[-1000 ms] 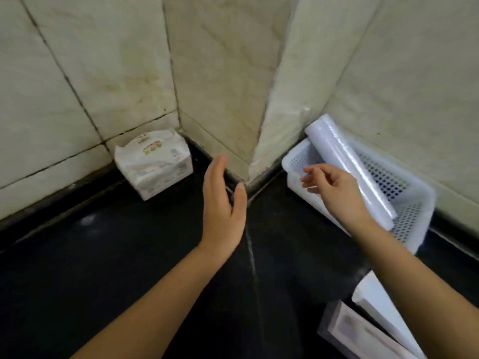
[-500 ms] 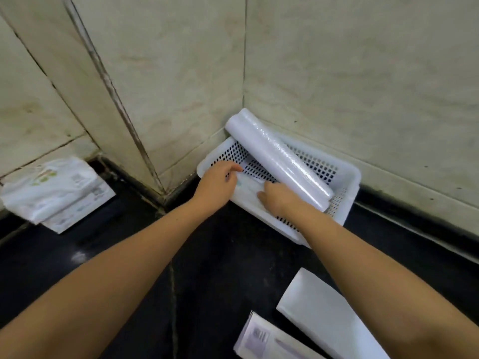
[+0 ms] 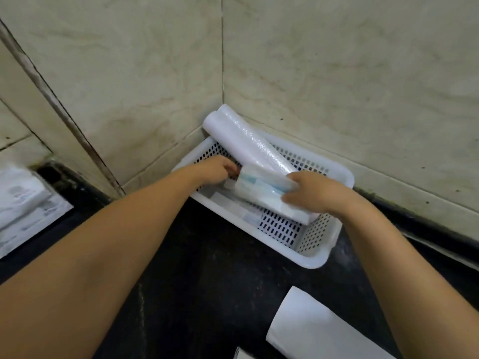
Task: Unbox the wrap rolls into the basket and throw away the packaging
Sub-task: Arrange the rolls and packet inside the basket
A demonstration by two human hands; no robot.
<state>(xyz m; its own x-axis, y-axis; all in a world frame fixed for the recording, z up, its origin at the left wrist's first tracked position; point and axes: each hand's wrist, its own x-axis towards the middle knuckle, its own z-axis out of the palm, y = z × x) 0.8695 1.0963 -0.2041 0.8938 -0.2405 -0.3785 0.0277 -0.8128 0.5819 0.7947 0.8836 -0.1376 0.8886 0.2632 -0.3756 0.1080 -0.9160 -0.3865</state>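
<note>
We list a white perforated basket (image 3: 315,257) on the dark counter (image 3: 207,268), pushed into the corner of the marbled tile walls (image 3: 337,73). In it we find two bare wrap rolls (image 3: 248,143), white and glossy, lying side by side; their far ends stick up over the basket's back rim against the wall corner, and their near ends slope down into the basket. In front of them we note a long white box (image 3: 269,196) with pale blue print, held at a slant above the basket floor, one end toward each hand. Our left hand (image 3: 212,168) reaches over the basket's left rim, fingers curled shut at the box's left end; whether they pinch the box or a flap we cannot tell, as the fingertips are hidden. Our right hand (image 3: 315,191) clasps the box's right end, thumb on top, fingers pressed along its near side. Below the box we see a second flat white pack (image 3: 233,207) resting on the basket floor. Outside the basket we record a white package (image 3: 23,203) with blurred print at the left edge of the counter, a white sheet or carton (image 3: 305,330) lying flat near the bottom right, and the corner of another printed item (image 3: 242,354) at the bottom edge, too cropped to identify.
</note>
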